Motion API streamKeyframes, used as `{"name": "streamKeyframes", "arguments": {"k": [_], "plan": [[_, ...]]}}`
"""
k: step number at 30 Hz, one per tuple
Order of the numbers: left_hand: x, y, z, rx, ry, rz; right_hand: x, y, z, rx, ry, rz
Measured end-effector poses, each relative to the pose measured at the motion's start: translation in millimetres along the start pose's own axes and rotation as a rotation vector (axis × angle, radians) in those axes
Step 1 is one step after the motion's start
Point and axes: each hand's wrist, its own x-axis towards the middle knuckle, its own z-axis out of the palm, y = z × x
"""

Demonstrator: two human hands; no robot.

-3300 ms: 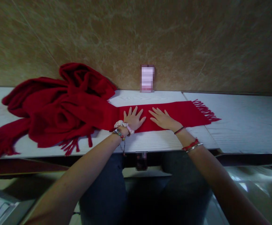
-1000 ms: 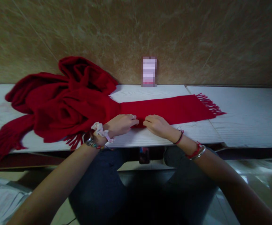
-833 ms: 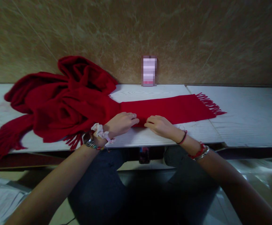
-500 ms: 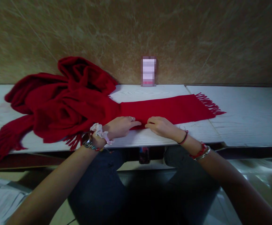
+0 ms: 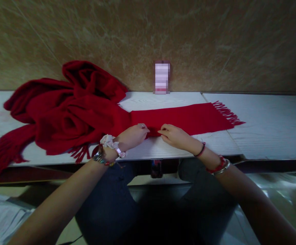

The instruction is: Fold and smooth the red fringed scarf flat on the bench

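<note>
A red scarf (image 5: pixel 188 117) lies across the white wood-grain tabletop, its fringed end flat and pointing right. The rest is bunched in a loose heap at the left, with more fringe hanging toward the near edge. My left hand (image 5: pixel 135 136), with a ring and several bracelets, is closed in a pinch at the near edge of the flat strip. A short way to its right, my right hand (image 5: pixel 175 136) pinches the same edge with thumb and fingers. The edge between the fingertips looks slightly raised.
A pixelated phone-like object (image 5: pixel 161 78) leans against the brown marbled wall (image 5: pixel 214 44) at the back. Another blurred item (image 5: pixel 156 168) shows below the table's near edge. White papers (image 5: pixel 2 217) sit at the lower left. The tabletop (image 5: pixel 270 126) continues to the right.
My left hand's index finger, stretched along the scarf's edge before, has drawn in to a pinch. The scarf's near edge has lifted slightly between my hands. My right hand has barely moved.
</note>
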Motion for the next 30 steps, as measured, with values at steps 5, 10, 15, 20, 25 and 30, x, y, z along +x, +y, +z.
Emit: {"name": "streamKeyframes", "arguments": {"k": [5, 10, 15, 20, 25, 30], "plan": [[2.7, 2.9, 7.3, 0.120, 0.018, -0.101, 6.4, 1.6, -0.8, 0.035, -0.029, 0.043], [-1.5, 9.1, 2.1, 0.221, -0.028, -0.108, 14.5, 5.0, 2.6, 0.020, -0.045, 0.103], [-4.0, 7.6, -0.4, 0.150, -0.137, -0.139, 21.0, 11.8, 6.3, 0.036, -0.055, 0.138], [-2.2, 6.3, 0.5, 0.092, -0.228, -0.337, 17.2, 10.3, 3.2, -0.038, -0.085, 0.116], [1.4, -0.5, -3.6, 0.070, -0.265, -0.432, 12.0, 8.9, 1.5, -0.023, -0.274, 0.101], [2.3, -12.3, -2.9, 0.005, -0.312, -0.471, 10.7, 15.1, 0.1, 0.063, -0.359, 0.179]]}}
